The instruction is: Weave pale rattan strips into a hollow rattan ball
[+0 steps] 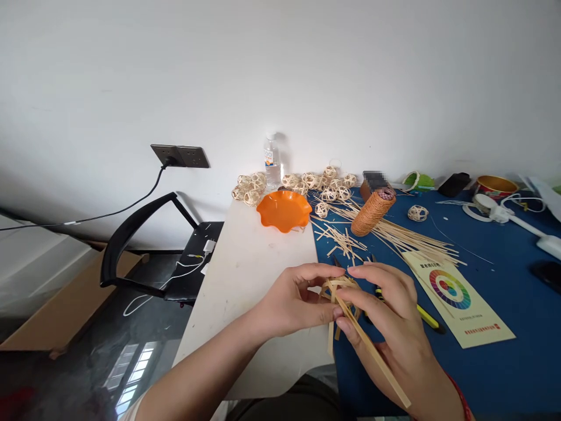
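Observation:
Between my two hands is a partly woven bamboo ball, with loose strip ends hanging below it. My left hand is closed round its left side, thumb and fingertips pressing on the weave. A long bamboo strip runs from the ball down to the lower right. My right hand pinches this strip close to the weave, its index finger resting near the top of the ball. Behind my right hand lie yellow-and-black pliers, mostly covered. The ball's underside is hidden by my fingers.
An orange scalloped dish sits on the white board. Several finished woven balls and a water bottle stand along the wall. Bamboo strips, a twine spool and a colour-wheel card lie on the blue mat.

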`<state>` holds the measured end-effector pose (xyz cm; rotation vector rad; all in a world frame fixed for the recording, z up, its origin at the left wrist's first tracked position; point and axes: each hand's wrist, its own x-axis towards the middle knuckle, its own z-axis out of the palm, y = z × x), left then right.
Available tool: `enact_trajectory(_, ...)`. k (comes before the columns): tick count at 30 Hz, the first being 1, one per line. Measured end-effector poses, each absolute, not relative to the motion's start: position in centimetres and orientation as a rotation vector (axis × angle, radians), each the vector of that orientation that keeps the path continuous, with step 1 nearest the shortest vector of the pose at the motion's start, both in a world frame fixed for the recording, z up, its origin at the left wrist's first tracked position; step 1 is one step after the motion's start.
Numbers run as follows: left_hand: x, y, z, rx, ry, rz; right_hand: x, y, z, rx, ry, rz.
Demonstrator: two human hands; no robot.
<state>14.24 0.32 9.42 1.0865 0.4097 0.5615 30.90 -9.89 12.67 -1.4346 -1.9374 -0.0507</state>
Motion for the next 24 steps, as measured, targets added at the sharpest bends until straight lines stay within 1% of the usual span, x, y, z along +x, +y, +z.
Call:
enact_trajectory(4, 14.1, 0.5, 9.6, 1.051, 0.420, 0.506, 31.2, -10.2, 12.4, -1.409, -1.934, -0.015)
enact_trajectory(10, 14.0, 0.8, 9.7, 0.983, 0.411, 0.503, 30.6, -10.7, 11.9, -1.345, -1.713, 0.289)
enact_trajectory(12, 14.0, 0.8, 9.8, 0.987, 0.406, 0.506, 30.5, -10.5, 11.7, -1.319, -1.655, 0.344)
enact_trajectory(18, 14.1, 0.8, 9.7, 1.014, 0.393, 0.524, 30.2, -10.0, 11.2, -1.259, -1.583, 0.430)
enact_trajectory(24, 14.2, 0.9, 9.4, 1.015, 0.360, 0.530, 30.0, -10.0, 11.0, -1.206, -1.552, 0.442)
